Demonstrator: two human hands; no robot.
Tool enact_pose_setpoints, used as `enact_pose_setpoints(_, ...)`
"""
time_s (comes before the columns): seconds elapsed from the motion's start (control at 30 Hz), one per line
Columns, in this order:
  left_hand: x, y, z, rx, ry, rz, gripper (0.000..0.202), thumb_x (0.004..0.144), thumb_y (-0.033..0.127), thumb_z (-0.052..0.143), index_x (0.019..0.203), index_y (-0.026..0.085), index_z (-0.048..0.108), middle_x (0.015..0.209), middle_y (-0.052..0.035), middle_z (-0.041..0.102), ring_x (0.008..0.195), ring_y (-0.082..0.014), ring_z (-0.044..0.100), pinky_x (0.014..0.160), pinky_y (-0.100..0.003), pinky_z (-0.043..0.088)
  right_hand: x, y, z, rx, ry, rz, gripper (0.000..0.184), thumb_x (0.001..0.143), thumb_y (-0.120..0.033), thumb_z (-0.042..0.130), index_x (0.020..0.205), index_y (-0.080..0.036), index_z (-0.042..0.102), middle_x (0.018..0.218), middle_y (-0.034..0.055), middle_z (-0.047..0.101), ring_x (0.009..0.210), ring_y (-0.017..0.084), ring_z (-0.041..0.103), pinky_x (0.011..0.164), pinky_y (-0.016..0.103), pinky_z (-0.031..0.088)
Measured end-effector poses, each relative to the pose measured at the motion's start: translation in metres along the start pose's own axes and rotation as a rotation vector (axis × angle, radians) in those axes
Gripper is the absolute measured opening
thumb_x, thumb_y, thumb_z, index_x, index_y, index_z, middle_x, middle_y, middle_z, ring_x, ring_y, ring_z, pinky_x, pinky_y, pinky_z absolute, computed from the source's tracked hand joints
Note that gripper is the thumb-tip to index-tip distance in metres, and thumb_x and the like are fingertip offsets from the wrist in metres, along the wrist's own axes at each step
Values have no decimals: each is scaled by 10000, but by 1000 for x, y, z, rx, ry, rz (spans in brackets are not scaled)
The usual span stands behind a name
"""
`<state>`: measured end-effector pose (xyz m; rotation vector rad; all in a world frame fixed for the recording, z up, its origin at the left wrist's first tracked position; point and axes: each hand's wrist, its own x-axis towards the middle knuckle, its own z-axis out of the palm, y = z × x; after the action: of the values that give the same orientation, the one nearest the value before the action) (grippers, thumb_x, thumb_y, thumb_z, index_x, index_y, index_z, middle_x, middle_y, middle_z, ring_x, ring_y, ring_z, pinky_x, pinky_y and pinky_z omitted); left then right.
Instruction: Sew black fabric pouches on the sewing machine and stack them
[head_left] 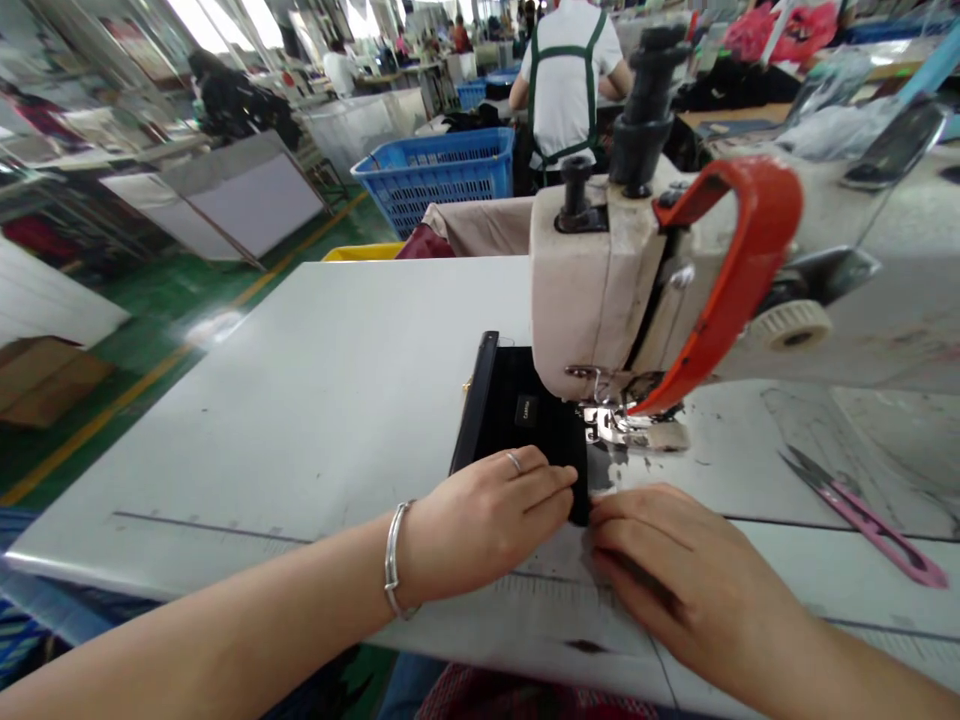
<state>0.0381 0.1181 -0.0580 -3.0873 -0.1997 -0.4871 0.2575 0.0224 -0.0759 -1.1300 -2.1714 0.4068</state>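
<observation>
A black fabric piece (501, 420) with a small label and a stiff dark strip along its left edge lies on the sewing table. Its right edge is beside the presser foot (611, 425) of the sewing machine (585, 290). My left hand (495, 505), with a ring and a silver bangle, rests over the near part of the piece, fingers bent and close together on it; its thumb is hidden. At the near right corner, my right hand (675, 565) pinches the edge of the piece between thumb and fingers. The needle tip cannot be made out.
Pink-handled thread snips (870, 520) lie on the table right of the machine. An orange-red guard (750, 270) curves over the machine head. Behind the table (300, 400) stands a blue plastic basket (442, 175), with a person in a white shirt (566, 85) beyond.
</observation>
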Motion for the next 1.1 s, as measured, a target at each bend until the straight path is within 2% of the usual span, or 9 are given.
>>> enact_pose_setpoints(0.1,1,1,3,-2,8,-31,278,1024,100,387,1102,88,654,1123,-104,721,1077,-185,654,961,-336,547,-1,-1,2,-34,-3,-21,178,961,-133,534,1092,-152,654,1046,82,689,971,186,645,879,379,547)
enact_pose_setpoints(0.17,1,0,5,-78,73,-85,207,1007,93,448,1078,89,643,1087,-89,725,1100,-176,645,954,-321,547,1,-2,3,-66,-5,-55,206,958,-135,537,1124,-145,659,1036,89,694,970,198,648,867,384,552)
enact_pose_setpoints(0.23,1,0,7,-165,162,-153,180,995,77,470,1073,90,632,1115,-88,720,1092,-160,641,960,-304,543,3,-2,3,-77,-16,-86,208,958,-130,537,1123,-137,664,1013,86,696,971,202,649,858,386,553)
enact_pose_setpoints(0.3,1,1,9,-216,195,-179,203,1000,77,450,1109,96,621,1183,-97,704,1089,-156,638,980,-309,537,4,-2,3,-72,-23,-94,206,955,-123,541,1120,-131,664,1006,83,698,974,204,646,853,387,553)
enact_pose_setpoints(0.47,-2,3,14,-198,114,-113,219,1030,157,437,1117,106,632,1181,-95,709,1119,-179,643,983,-333,543,3,-2,4,-61,-17,-97,228,951,-120,537,1147,-125,655,1035,92,700,999,210,639,882,395,551)
enact_pose_setpoints(0.63,0,1,16,-168,107,-90,189,1022,145,467,1055,115,651,1113,-59,728,1073,-147,655,992,-300,524,6,-4,3,-109,-16,-121,230,958,-111,511,1130,-125,663,1014,87,709,968,198,650,865,382,569)
enact_pose_setpoints(0.77,4,-2,13,-179,80,-112,182,1006,126,484,1026,116,665,1063,-60,731,1067,-162,652,978,-322,521,9,-1,0,-129,-55,-102,223,956,-122,508,1099,-130,680,997,99,709,949,204,660,841,388,578)
enact_pose_setpoints(0.93,5,-6,15,-337,181,-233,170,983,130,537,1027,158,699,1015,-42,728,931,-127,655,898,-283,538,6,7,0,-98,-51,-99,227,955,-118,523,1135,-143,660,1068,83,692,993,198,635,873,390,558)
enact_pose_setpoints(1.1,4,-5,14,-358,189,-221,184,991,136,533,997,161,715,928,-46,713,860,-130,636,834,-275,546,2,6,0,-132,-32,-93,201,946,-112,526,1090,-112,667,952,97,661,924,223,613,826,410,549)
